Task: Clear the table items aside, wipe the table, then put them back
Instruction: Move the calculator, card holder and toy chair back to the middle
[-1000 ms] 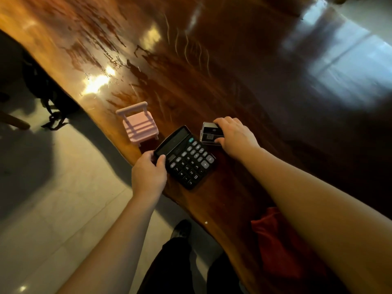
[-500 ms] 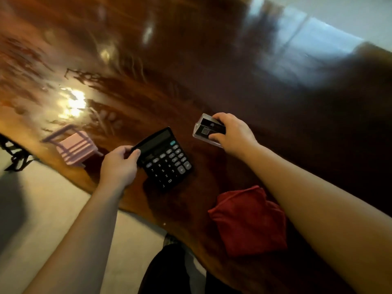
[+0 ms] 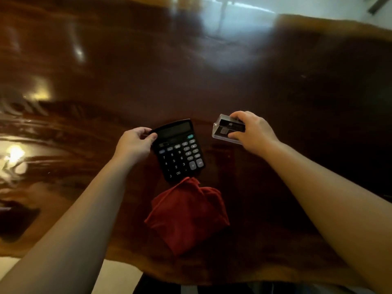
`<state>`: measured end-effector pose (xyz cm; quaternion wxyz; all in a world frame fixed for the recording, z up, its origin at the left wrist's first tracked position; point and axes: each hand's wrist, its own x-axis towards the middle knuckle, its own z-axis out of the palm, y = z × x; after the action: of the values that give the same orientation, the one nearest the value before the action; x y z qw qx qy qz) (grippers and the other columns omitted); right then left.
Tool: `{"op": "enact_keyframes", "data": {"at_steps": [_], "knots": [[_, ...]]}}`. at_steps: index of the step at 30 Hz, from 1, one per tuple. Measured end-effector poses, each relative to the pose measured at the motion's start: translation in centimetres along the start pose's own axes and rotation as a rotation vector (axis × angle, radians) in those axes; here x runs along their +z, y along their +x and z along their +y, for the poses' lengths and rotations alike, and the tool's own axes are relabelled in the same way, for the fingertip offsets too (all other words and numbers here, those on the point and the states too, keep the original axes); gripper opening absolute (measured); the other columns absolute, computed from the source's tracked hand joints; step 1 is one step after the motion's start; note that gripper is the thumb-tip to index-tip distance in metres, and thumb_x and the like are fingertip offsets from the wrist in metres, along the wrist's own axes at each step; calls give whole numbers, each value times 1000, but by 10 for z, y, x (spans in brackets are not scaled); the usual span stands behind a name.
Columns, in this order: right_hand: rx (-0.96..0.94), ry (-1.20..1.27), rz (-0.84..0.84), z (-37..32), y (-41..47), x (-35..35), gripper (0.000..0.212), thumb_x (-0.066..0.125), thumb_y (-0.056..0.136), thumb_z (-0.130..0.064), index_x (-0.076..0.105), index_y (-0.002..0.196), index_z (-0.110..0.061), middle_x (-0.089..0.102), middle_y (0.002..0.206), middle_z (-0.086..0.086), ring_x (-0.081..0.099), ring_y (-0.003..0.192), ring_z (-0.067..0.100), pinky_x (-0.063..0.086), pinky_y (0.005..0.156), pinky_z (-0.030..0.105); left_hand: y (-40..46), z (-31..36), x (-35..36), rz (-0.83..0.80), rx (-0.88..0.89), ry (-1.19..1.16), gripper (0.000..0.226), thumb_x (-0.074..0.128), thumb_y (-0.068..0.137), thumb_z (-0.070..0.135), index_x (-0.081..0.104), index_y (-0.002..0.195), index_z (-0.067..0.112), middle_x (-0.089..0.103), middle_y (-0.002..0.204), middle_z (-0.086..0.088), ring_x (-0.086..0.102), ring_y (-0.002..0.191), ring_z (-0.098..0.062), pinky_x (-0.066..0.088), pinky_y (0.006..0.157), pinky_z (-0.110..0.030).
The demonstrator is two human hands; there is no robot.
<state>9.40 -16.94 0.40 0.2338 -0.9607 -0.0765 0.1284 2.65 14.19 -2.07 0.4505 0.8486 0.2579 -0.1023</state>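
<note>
A black calculator (image 3: 179, 151) is held by its upper left corner in my left hand (image 3: 135, 145), over the glossy dark wooden table (image 3: 191, 71). My right hand (image 3: 252, 132) grips a small clear plastic box (image 3: 228, 129) with a dark insert, lifted to the right of the calculator. A crumpled red cloth (image 3: 187, 215) lies on the table just below the calculator, between my forearms. Whether the calculator's lower edge touches the cloth, I cannot tell.
The table's wavy near edge (image 3: 127, 263) runs along the bottom, with pale floor (image 3: 118, 279) beyond it. Bright light reflections sit on the left of the tabletop (image 3: 14, 153). The far edge of the table (image 3: 339, 24) shows at top right.
Both hands have carried the calculator and the clear box rightward, over to the red cloth. The view swung right, and the pink toy chair left the frame.
</note>
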Motion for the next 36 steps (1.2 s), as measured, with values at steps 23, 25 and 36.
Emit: {"op": "enact_keyframes", "data": {"at_steps": [23, 25, 36], "knots": [[224, -74, 68, 200, -54, -51, 50, 78, 85, -20, 57, 127, -35, 58, 112, -13, 52, 102, 9, 49, 85, 36, 29, 152, 208, -426, 101, 17, 22, 63, 97, 25, 69, 117, 20, 72, 105, -6, 72, 93, -28, 59, 83, -50], [230, -71, 68, 207, -54, -48, 49, 78, 85, -18, 57, 126, -35, 56, 110, -14, 52, 102, 9, 48, 84, 35, 32, 155, 220, -435, 110, 25, 23, 63, 97, 25, 69, 118, 19, 72, 106, -6, 72, 94, -27, 59, 84, -49], [247, -58, 74, 217, -53, -28, 52, 75, 87, -11, 57, 131, -31, 59, 126, -8, 56, 118, 17, 49, 96, 41, 45, 144, 244, -425, 134, 73, 27, 63, 97, 26, 67, 123, 19, 69, 108, -5, 70, 95, -23, 60, 82, -42]]}}
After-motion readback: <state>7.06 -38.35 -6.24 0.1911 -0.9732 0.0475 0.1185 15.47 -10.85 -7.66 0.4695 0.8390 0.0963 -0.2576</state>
